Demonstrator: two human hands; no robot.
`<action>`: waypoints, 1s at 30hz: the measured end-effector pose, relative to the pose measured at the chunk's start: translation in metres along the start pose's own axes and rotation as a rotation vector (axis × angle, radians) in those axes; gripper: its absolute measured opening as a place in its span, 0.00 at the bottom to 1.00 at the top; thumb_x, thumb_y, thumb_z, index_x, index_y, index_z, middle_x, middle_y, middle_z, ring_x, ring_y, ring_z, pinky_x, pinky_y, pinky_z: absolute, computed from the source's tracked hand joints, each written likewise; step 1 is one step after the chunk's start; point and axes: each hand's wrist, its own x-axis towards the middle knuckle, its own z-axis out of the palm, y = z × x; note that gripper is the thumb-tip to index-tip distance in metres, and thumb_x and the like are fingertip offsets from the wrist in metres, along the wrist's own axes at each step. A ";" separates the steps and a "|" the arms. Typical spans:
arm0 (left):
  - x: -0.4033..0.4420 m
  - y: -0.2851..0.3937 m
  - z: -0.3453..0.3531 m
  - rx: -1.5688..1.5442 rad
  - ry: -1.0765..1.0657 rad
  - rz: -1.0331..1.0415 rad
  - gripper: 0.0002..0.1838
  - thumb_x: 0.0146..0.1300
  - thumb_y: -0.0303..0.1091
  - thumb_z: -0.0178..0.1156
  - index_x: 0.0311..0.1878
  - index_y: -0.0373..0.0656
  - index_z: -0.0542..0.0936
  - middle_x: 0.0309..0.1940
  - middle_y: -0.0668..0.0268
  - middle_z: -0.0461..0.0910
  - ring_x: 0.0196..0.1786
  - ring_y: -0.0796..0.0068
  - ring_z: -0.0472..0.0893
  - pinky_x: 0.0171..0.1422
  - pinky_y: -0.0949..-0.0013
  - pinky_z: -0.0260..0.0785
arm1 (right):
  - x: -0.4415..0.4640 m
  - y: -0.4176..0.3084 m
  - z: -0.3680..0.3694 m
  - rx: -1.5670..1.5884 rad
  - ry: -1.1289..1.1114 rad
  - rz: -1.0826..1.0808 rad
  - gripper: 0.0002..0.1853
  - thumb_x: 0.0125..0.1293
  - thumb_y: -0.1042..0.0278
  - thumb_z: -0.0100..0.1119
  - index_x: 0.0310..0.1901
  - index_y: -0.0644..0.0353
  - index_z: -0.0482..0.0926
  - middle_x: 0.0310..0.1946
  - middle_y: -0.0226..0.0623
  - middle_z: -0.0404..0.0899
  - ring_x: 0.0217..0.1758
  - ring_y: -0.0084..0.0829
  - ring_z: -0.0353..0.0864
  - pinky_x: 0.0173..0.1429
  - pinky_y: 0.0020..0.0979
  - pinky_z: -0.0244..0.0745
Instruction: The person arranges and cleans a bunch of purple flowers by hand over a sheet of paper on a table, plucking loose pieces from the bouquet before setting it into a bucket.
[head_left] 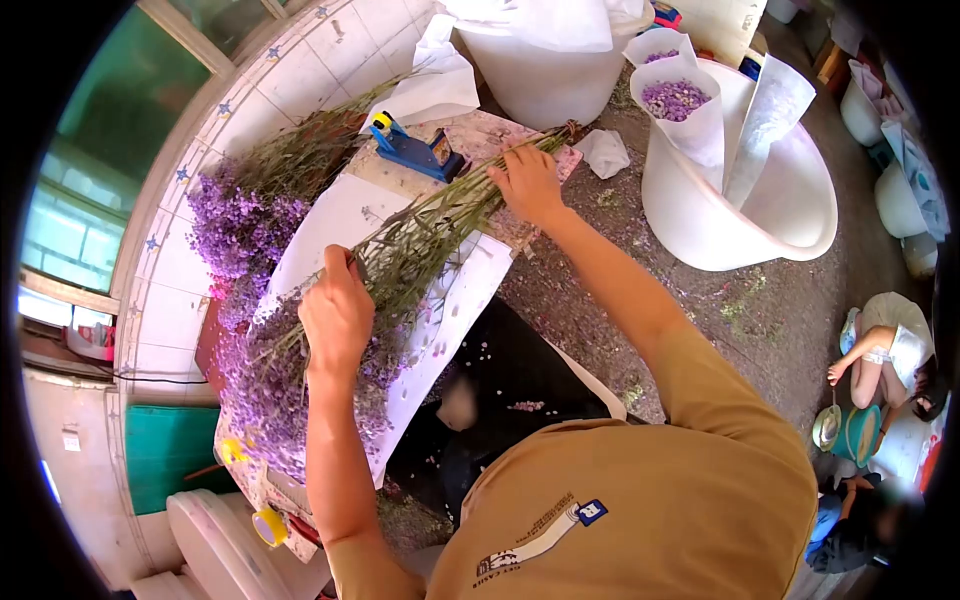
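Note:
A long bunch of purple dried flowers [290, 385] lies slantwise over white paper [470, 290] on the table, its green stems [430, 225] running up to a tied end at the far right. My left hand [337, 310] is closed in a pinch on the stems just above the blossoms. Near the tied end, my right hand [530, 182] curls its fingers around the stems. Beyond the stems sits a blue tape dispenser [418, 152]. Another heap of purple flowers [245, 215] lies along the tiled wall, partly hidden by the paper.
A large white tub [690, 215] holding paper-wrapped flowers [677, 100] stands at right, another tub [545, 80] at the back. Yellow tape rolls [268, 527] lie at the table's near left. Crumpled paper [604, 153] and petals litter the floor. Two people sit far right.

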 end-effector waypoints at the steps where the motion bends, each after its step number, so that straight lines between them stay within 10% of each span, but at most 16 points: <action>1: -0.002 0.002 -0.003 0.004 -0.040 -0.011 0.03 0.72 0.28 0.53 0.44 0.41 0.71 0.26 0.48 0.83 0.28 0.42 0.83 0.30 0.44 0.71 | 0.006 0.003 0.000 -0.142 -0.079 0.067 0.32 0.76 0.44 0.46 0.68 0.64 0.70 0.67 0.48 0.72 0.75 0.46 0.63 0.76 0.54 0.53; 14: -0.019 0.002 -0.054 -0.059 -0.217 0.044 0.09 0.64 0.20 0.50 0.45 0.41 0.74 0.25 0.51 0.83 0.29 0.45 0.84 0.30 0.50 0.75 | -0.005 0.022 0.036 -0.281 -0.064 0.112 0.35 0.77 0.43 0.42 0.71 0.66 0.68 0.74 0.47 0.65 0.80 0.47 0.56 0.80 0.53 0.49; 20: -0.026 -0.099 -0.164 -0.386 0.135 -0.425 0.09 0.78 0.31 0.46 0.51 0.44 0.76 0.26 0.69 0.74 0.23 0.83 0.67 0.25 0.74 0.57 | 0.001 0.031 0.036 -0.480 -0.204 -0.038 0.31 0.78 0.48 0.44 0.67 0.70 0.71 0.68 0.59 0.69 0.77 0.53 0.62 0.80 0.52 0.52; 27: -0.077 -0.177 -0.332 -0.807 0.987 -0.424 0.08 0.75 0.32 0.55 0.50 0.38 0.74 0.36 0.62 0.78 0.29 0.76 0.66 0.31 0.75 0.58 | 0.003 0.050 0.061 -0.403 -0.068 -0.019 0.32 0.78 0.45 0.43 0.67 0.67 0.73 0.70 0.52 0.70 0.76 0.51 0.62 0.79 0.49 0.54; 30: -0.135 -0.263 -0.414 -0.969 0.758 -0.273 0.09 0.71 0.36 0.62 0.46 0.40 0.78 0.42 0.58 0.79 0.31 0.76 0.67 0.33 0.74 0.58 | -0.002 0.055 0.052 -0.348 -0.041 -0.007 0.33 0.79 0.43 0.40 0.68 0.67 0.72 0.72 0.50 0.68 0.78 0.50 0.60 0.80 0.49 0.53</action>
